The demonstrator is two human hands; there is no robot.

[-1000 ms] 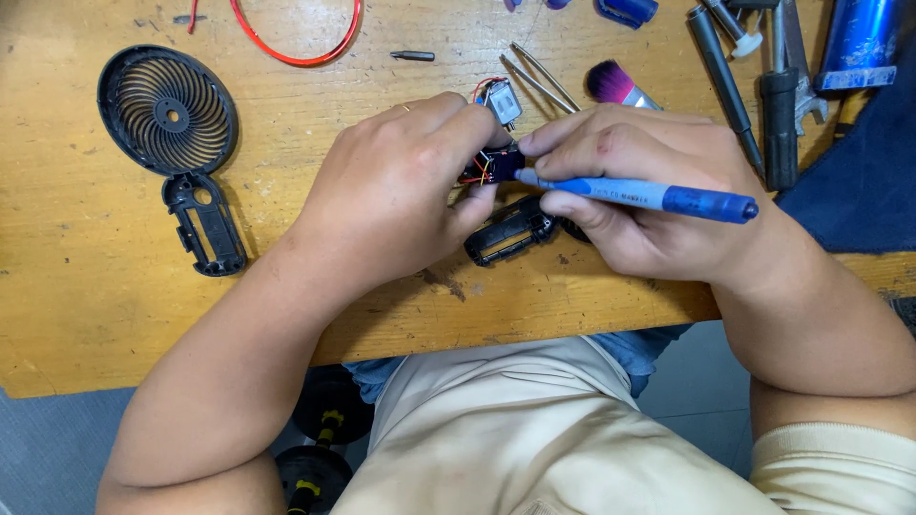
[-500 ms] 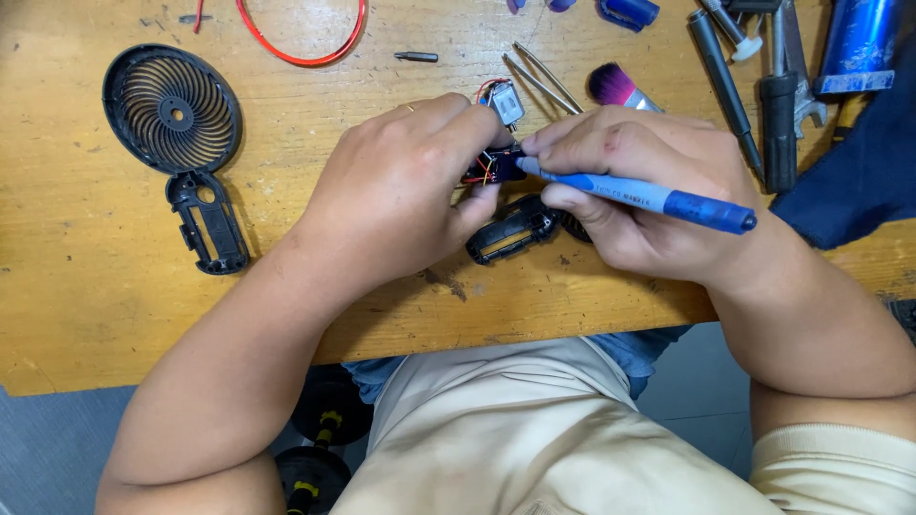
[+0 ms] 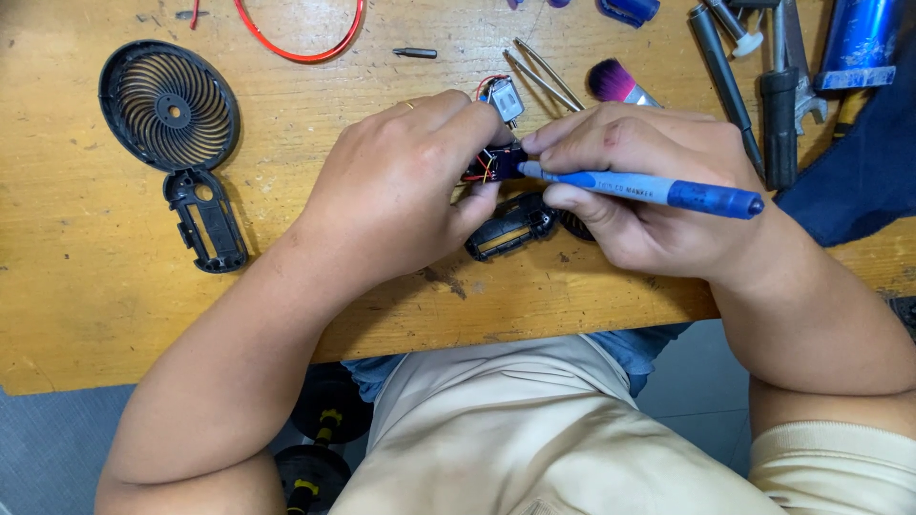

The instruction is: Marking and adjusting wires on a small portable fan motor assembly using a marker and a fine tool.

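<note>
While the left hand (image 3: pixel 401 186) pinches the small wired circuit part (image 3: pixel 491 164) just above the bench (image 3: pixel 114 315), the right hand (image 3: pixel 649 191) grips a blue pen-like tool (image 3: pixel 649 189), long axis level, tip pointing left and touching that part, black housing (image 3: pixel 510 227) just below.

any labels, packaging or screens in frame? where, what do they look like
Blue plastic pen-shaped tool: in the right hand, lying across the fingers; faint dark print along its barrel.
Blue cylindrical can: top right corner of the wooden table; worn blue wrap with pale scuffs.
No screens or signs.
</note>
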